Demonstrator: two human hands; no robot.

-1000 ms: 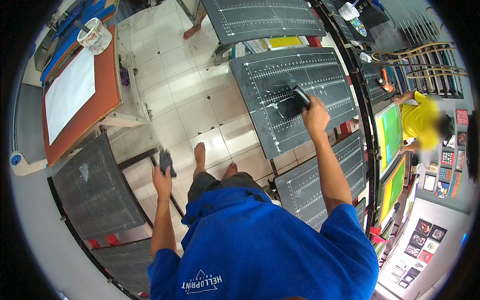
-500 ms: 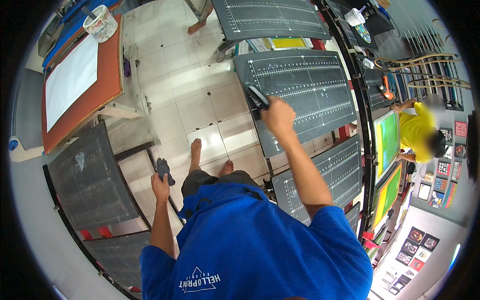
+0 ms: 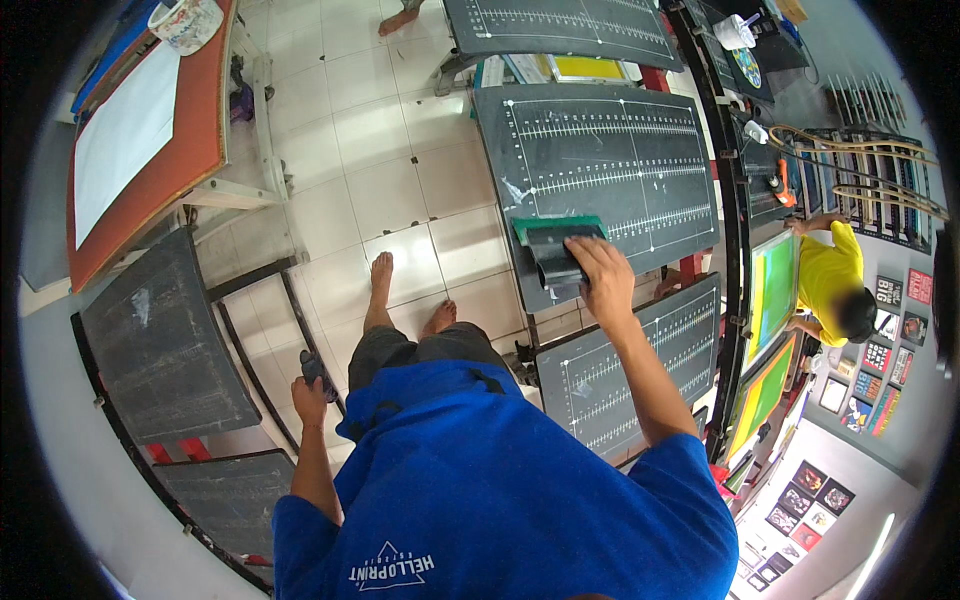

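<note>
My right hand grips a squeegee with a green blade and holds it flat against the near end of a dark printing platen marked with white ruler lines. My left hand hangs at my side, closed around a small dark object that I cannot identify. I stand barefoot on the white tiled floor, wearing a blue shirt.
More dark platens stand around me: one lower right, one at the far top, two at the left. An orange table with a white sheet sits upper left. A person in yellow works by green screens on the right.
My right hand has pulled the squeegee along the platen toward me, from the far part to the near end. My left hand stays at my side.
</note>
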